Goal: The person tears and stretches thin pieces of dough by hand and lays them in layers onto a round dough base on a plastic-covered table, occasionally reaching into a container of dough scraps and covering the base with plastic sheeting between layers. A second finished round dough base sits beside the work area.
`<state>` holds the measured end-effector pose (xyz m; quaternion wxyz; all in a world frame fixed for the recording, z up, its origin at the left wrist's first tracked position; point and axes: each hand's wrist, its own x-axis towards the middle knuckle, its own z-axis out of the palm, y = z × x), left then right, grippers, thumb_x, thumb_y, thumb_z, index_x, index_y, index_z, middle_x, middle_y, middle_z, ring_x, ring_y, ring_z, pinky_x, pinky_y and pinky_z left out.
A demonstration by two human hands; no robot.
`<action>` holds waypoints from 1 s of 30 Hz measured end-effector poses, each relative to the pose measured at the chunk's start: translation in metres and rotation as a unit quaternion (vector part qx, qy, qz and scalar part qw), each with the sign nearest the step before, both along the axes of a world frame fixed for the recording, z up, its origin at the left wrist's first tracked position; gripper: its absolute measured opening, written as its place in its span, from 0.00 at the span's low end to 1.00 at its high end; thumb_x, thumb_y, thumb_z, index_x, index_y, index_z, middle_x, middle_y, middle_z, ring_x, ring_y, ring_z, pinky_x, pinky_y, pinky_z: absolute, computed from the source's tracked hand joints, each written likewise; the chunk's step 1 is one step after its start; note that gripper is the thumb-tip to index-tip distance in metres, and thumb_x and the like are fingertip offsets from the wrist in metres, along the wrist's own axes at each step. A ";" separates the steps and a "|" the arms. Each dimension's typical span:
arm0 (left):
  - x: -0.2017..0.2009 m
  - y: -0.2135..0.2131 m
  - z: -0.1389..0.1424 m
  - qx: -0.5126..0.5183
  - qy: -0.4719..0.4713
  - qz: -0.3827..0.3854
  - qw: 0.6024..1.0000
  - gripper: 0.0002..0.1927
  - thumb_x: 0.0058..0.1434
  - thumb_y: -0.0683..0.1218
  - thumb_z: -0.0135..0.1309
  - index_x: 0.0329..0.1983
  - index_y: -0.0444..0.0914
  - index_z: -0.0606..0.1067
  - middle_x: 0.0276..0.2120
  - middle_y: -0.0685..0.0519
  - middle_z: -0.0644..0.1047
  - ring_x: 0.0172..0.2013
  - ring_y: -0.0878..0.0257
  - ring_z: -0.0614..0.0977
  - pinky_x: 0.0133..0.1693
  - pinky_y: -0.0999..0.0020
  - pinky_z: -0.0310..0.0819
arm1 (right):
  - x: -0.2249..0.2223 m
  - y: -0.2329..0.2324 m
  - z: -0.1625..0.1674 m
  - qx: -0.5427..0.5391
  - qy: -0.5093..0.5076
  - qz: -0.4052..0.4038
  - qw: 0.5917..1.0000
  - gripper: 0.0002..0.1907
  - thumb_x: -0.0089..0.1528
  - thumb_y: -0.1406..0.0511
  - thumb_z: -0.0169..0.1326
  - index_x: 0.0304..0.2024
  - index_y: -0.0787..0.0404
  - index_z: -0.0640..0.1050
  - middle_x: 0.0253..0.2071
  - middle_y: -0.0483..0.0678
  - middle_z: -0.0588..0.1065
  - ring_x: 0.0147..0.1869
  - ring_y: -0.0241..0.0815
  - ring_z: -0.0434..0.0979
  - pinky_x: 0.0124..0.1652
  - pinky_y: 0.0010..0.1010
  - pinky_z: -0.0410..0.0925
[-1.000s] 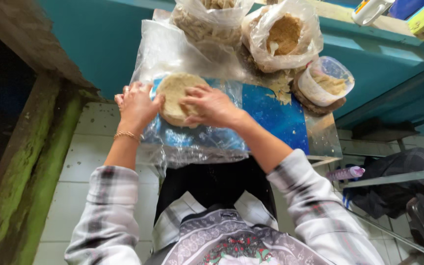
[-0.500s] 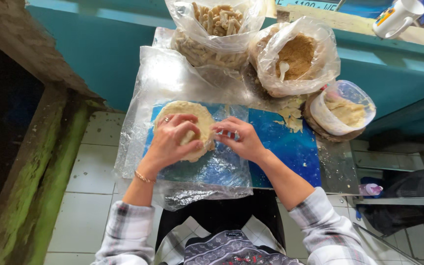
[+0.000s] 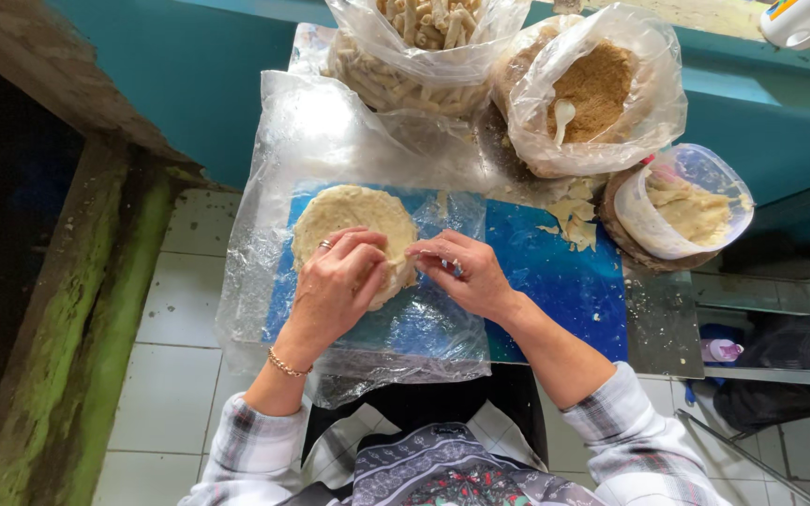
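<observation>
A flat round disc of pale dough [image 3: 353, 220] lies on a clear plastic sheet [image 3: 330, 122] spread over a blue board [image 3: 564, 281]. My left hand [image 3: 339, 281], with a ring and a thin bracelet, rests on the disc's near edge, fingers curled onto the dough. My right hand [image 3: 461, 272] sits just right of it, fingertips pinching the disc's right edge and the plastic there. Both hands touch the dough at its lower right rim.
Behind the board stand a plastic bag of pale stick-shaped pieces [image 3: 414, 47], a bag of brown crumbs with a white spoon [image 3: 597, 89] and a lined tub of dough [image 3: 686, 201]. Dough scraps [image 3: 569, 220] lie on the board. A mossy ledge [image 3: 77, 319] runs at left over a tiled floor.
My hands slid from the top of the disc down to its near right edge. The right hand came off the dough's centre and now pinches the rim. The view shifted closer.
</observation>
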<state>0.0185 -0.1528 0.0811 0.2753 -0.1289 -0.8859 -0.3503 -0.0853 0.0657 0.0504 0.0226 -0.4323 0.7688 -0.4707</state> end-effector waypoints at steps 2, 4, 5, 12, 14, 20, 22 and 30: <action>-0.002 0.002 -0.002 0.008 -0.006 0.015 1.000 0.04 0.60 0.41 0.58 0.35 0.36 0.75 0.46 0.50 0.79 0.50 0.49 0.79 0.52 0.55 0.72 | 0.001 -0.003 0.004 -0.012 -0.001 -0.007 1.000 0.16 0.61 0.74 0.60 0.51 0.57 0.81 0.40 0.45 0.77 0.36 0.33 0.79 0.34 0.24 0.72; -0.004 0.001 -0.002 0.031 -0.026 0.018 0.999 0.04 0.61 0.41 0.57 0.35 0.36 0.75 0.44 0.50 0.79 0.47 0.49 0.79 0.50 0.54 0.72 | 0.003 -0.006 0.013 -0.007 -0.016 -0.038 0.999 0.14 0.62 0.72 0.62 0.50 0.55 0.82 0.41 0.45 0.79 0.36 0.36 0.79 0.34 0.26 0.72; -0.006 -0.001 -0.002 0.050 -0.041 0.016 0.998 0.04 0.61 0.41 0.57 0.36 0.36 0.75 0.43 0.50 0.79 0.45 0.49 0.79 0.49 0.54 0.71 | 0.004 -0.008 0.018 -0.005 -0.022 -0.053 0.998 0.12 0.63 0.70 0.63 0.49 0.55 0.83 0.42 0.45 0.80 0.36 0.37 0.79 0.34 0.27 0.72; 0.002 -0.004 -0.001 0.127 -0.156 0.007 0.979 0.06 0.67 0.44 0.53 0.44 0.37 0.73 0.40 0.47 0.76 0.41 0.52 0.80 0.44 0.58 0.73 | -0.003 -0.031 0.056 0.049 0.274 0.031 0.960 0.20 0.54 0.60 0.65 0.48 0.55 0.81 0.52 0.50 0.78 0.59 0.54 0.74 0.57 0.45 0.66; 0.011 -0.003 0.002 0.096 -0.112 0.031 0.989 0.09 0.66 0.47 0.57 0.44 0.38 0.74 0.40 0.49 0.77 0.42 0.55 0.80 0.46 0.58 0.71 | -0.012 -0.040 0.055 0.059 0.227 0.075 0.969 0.12 0.59 0.64 0.64 0.45 0.52 0.81 0.49 0.42 0.80 0.59 0.48 0.77 0.58 0.41 0.68; 0.023 0.006 0.007 -0.037 -0.017 0.160 0.986 0.18 0.52 0.52 0.66 0.41 0.41 0.75 0.42 0.51 0.76 0.46 0.55 0.77 0.48 0.53 0.64 | -0.022 -0.050 0.037 0.095 0.150 0.071 0.982 0.10 0.58 0.64 0.66 0.42 0.51 0.83 0.41 0.44 0.78 0.48 0.48 0.76 0.49 0.38 0.70; 0.017 0.014 0.002 -0.042 -0.037 0.191 0.980 0.16 0.52 0.50 0.66 0.40 0.42 0.76 0.40 0.51 0.75 0.46 0.54 0.77 0.47 0.53 0.64 | -0.022 -0.055 0.033 0.074 0.138 0.063 0.986 0.10 0.58 0.64 0.68 0.41 0.53 0.82 0.41 0.41 0.79 0.47 0.46 0.76 0.49 0.37 0.70; 0.003 0.021 -0.005 0.099 -0.069 0.163 0.979 0.08 0.58 0.41 0.59 0.40 0.39 0.74 0.43 0.49 0.76 0.41 0.52 0.80 0.44 0.56 0.75 | -0.045 -0.042 0.049 0.047 0.226 0.068 0.971 0.14 0.52 0.67 0.66 0.41 0.52 0.83 0.48 0.46 0.79 0.50 0.49 0.76 0.49 0.38 0.71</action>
